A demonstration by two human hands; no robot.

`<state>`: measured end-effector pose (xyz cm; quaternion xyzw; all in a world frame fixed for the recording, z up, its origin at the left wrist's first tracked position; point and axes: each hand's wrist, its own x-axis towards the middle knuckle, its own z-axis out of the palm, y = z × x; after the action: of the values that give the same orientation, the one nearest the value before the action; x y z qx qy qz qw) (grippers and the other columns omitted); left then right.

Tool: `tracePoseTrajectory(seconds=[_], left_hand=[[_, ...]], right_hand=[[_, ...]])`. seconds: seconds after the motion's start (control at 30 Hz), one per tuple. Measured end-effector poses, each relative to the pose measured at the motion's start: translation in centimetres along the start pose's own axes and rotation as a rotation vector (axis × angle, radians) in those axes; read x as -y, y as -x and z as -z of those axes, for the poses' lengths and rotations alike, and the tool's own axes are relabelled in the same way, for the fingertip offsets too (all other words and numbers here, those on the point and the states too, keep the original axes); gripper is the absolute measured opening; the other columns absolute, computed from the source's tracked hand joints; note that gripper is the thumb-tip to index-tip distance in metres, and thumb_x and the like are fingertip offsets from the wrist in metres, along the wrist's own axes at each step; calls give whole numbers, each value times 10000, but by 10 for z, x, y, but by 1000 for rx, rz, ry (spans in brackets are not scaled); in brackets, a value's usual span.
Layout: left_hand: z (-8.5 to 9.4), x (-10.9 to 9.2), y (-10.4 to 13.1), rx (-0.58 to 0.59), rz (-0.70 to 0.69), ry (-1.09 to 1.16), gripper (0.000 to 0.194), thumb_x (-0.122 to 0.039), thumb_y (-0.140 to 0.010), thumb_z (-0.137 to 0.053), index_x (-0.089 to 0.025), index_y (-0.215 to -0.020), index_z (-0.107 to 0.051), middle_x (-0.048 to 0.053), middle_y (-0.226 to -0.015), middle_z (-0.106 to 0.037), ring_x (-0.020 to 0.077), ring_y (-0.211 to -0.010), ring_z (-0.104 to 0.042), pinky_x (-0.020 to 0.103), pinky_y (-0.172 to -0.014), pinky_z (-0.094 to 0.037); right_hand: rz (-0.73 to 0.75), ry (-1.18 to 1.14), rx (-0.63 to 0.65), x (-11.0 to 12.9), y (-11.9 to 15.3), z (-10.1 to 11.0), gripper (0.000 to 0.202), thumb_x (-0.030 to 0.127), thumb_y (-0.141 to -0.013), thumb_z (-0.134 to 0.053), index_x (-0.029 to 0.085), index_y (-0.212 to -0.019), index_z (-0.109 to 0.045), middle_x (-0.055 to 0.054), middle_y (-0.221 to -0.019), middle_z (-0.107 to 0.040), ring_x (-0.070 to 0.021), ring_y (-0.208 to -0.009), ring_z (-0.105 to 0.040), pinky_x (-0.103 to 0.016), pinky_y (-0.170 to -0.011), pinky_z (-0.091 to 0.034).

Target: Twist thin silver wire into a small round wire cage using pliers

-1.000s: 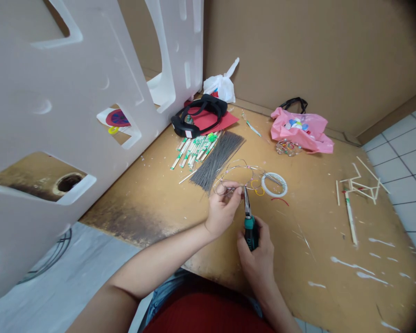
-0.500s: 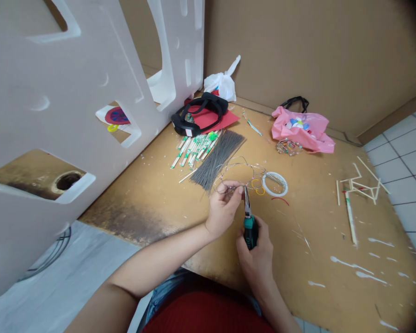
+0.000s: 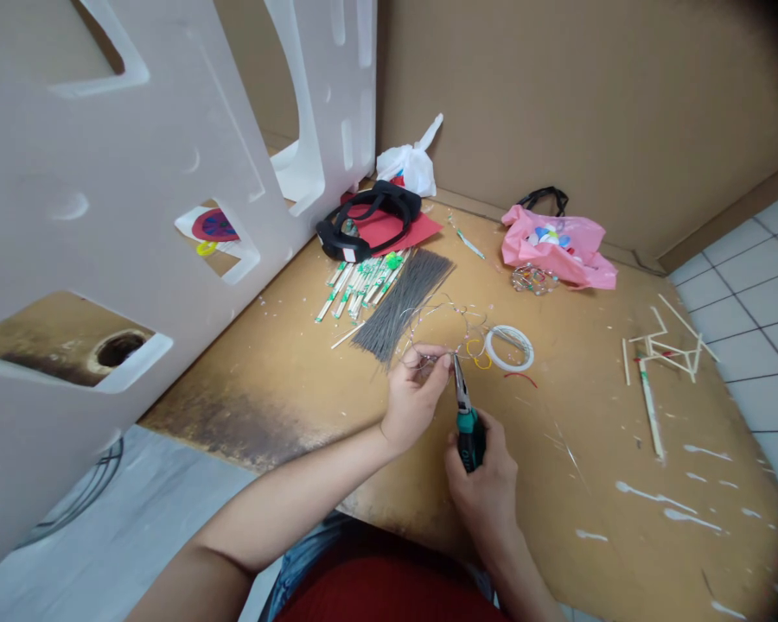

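Thin bent wire in loops point(image 3: 445, 304) is pinched between the thumb and fingers of my left hand point(image 3: 412, 389). My right hand point(image 3: 486, 475) is wrapped round the green and black handles of a pair of needle-nose pliers point(image 3: 468, 425). The pliers' jaws point away from me and touch the wire beside my left fingertips. Whether the jaws are fully closed is too small to tell. Just beyond my hands lie a bundle of straight grey wires point(image 3: 405, 302), yellow rings point(image 3: 479, 354) and a white ring point(image 3: 509, 347).
Paper-wrapped chopsticks point(image 3: 363, 283) and a black headset point(image 3: 369, 220) on red paper lie at the back left. A pink bag point(image 3: 557, 246) stands at the back right, a stick frame point(image 3: 671, 354) at the right. A white plastic panel point(image 3: 188, 112) rises on the left.
The pliers have tilted slightly, their handles shifting a little right and toward me. My left hand still pinches the wire. The whole view has shifted slightly.
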<state>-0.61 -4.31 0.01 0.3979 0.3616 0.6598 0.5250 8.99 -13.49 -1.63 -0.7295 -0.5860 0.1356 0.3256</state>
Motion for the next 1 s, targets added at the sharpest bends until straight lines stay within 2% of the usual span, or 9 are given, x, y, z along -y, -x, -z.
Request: tracePoseTrajectory(seconds=[0.17, 0.27, 0.43, 0.67, 0.83, 1.0], left_hand=[[4, 10, -5, 17, 15, -145, 138, -299, -772, -619, -167, -799, -590, -1, -729, -612, 92, -634, -571, 223, -645, -480], [6, 12, -13, -17, 62, -134, 166, -313, -755, -632, -158, -797, -591, -6, -710, -603, 93, -620, -563, 223, -615, -480], [8, 8, -28, -70, 154, 60, 217, -331, -712, -668, -151, -788, -574, -19, -675, -593, 107, -652, -586, 247, -614, -514], [7, 5, -27, 33, 371, 237, 229, -307, -686, -697, -129, -784, -590, -11, -686, -598, 100, -657, -604, 211, -579, -514], [7, 1, -29, 94, 492, 382, 256, -308, -657, -725, -126, -780, -595, -21, -655, -580, 92, -613, -602, 198, -538, -517], [8, -2, -32, 120, 631, 509, 219, -254, -648, -731, -133, -769, -595, -21, -646, -585, 83, -581, -607, 181, -517, -514]], right_hand=[[-16, 24, 53, 0, -10, 9, 366, 301, -756, -513, 178, -1101, -507, -68, -890, -664, -197, -726, -649, -304, -631, -505], [7, 1, 85, -2, -14, 12, 390, 288, -752, -512, 177, -1126, -504, -83, -957, -650, -201, -772, -643, -322, -666, -510], [55, 8, 80, -25, -12, 18, 399, 319, -787, -518, 159, -1151, -491, -103, -1029, -625, -204, -890, -616, -346, -768, -507], [334, 411, 92, -77, -27, 28, 402, 381, -797, -536, 153, -1128, -557, -123, -1004, -635, -273, -927, -562, -441, -804, -466], [467, 483, 70, -84, -42, 25, 439, 415, -821, -519, 138, -1161, -546, -145, -1049, -619, -295, -990, -523, -450, -823, -444], [496, 470, 48, -88, -46, 20, 444, 438, -833, -498, 156, -1173, -541, -146, -1055, -610, -290, -985, -524, -459, -821, -443]])
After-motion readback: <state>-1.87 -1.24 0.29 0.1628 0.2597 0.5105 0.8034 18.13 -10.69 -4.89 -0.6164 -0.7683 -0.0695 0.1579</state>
